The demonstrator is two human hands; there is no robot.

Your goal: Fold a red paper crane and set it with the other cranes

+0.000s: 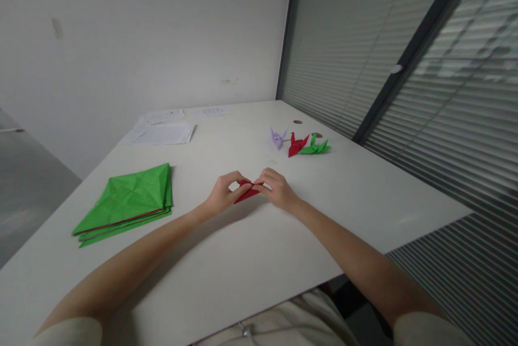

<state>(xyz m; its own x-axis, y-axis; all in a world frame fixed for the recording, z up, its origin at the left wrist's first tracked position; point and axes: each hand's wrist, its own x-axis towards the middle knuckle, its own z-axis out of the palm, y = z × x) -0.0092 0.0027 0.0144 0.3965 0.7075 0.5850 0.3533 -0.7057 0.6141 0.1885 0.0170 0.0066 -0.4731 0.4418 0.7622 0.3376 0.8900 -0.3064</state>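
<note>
Red folded paper, frame centre: left hand and right hand both pinch it. Likely light, crease-prone; grip by folded edges.

Short pale-beige sleeves; forearms bare; creased beige garment at waist, light cord, small grey fastener.

I count two hands of mine, left hand and right hand; one folded red paper; three origami cranes: one lilac crane, one red crane and one green crane; one stack of creased paper, sheets too overlapped to number; one table.
</note>
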